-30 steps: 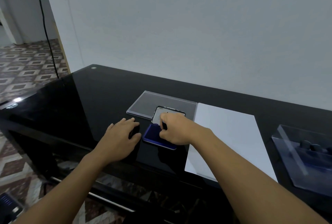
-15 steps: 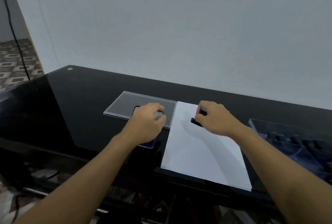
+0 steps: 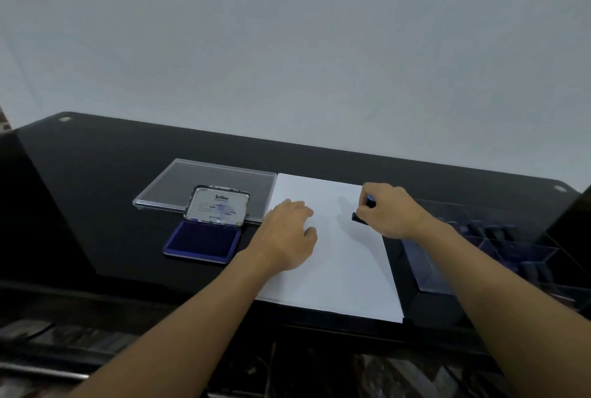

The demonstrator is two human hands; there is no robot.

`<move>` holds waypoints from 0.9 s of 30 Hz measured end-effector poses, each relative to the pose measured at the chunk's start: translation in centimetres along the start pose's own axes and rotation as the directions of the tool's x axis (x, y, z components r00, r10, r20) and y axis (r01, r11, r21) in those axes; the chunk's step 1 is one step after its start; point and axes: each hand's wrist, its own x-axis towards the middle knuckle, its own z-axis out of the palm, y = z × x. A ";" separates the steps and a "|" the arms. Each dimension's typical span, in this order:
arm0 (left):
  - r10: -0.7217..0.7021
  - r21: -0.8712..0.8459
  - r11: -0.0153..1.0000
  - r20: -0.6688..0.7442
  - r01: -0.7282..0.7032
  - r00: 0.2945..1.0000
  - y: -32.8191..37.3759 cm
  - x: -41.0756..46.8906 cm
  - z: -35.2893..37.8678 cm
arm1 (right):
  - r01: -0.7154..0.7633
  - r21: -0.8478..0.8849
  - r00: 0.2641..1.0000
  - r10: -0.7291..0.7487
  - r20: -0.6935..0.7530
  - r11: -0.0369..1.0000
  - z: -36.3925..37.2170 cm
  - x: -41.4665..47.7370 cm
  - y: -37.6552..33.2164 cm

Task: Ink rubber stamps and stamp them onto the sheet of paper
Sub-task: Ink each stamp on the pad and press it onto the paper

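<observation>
A white sheet of paper (image 3: 339,257) lies on the black glass table. My right hand (image 3: 388,210) grips a small dark rubber stamp (image 3: 359,218) with a blue top, its base down near the sheet's right edge. My left hand (image 3: 287,234) rests flat on the sheet's left side, fingers relaxed. The blue ink pad (image 3: 203,241) sits open to the left, its metal lid (image 3: 220,206) standing up behind it.
A clear plastic lid (image 3: 179,185) lies flat behind the ink pad. A clear tray with several dark stamps (image 3: 499,247) stands at the right of the sheet. The table's front edge (image 3: 128,282) runs just below the paper.
My left hand left the ink pad and came to rest on the paper's left side. My right hand carried the stamp further right and down onto the sheet. The view shifted right.
</observation>
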 end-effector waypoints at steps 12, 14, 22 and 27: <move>0.033 0.038 0.999 -0.058 -0.031 0.998 -1.0 -0.5 1.1 | -0.018 -0.028 0.998 0.020 0.051 0.999 1.9 0.7 0.0; 0.049 0.038 0.998 -0.067 -0.047 0.997 -1.0 -0.5 1.1 | -0.030 -0.012 0.999 0.030 0.045 0.999 2.2 0.7 0.0; 0.063 0.044 0.997 -0.068 -0.061 0.996 -1.3 -0.4 1.6 | -0.026 -0.003 1.000 0.026 0.009 1.000 2.8 0.6 0.1; 0.071 0.039 0.997 -0.076 -0.069 0.995 -1.2 -0.5 1.5 | -0.035 -0.009 0.999 0.035 -0.005 0.999 3.1 0.5 0.2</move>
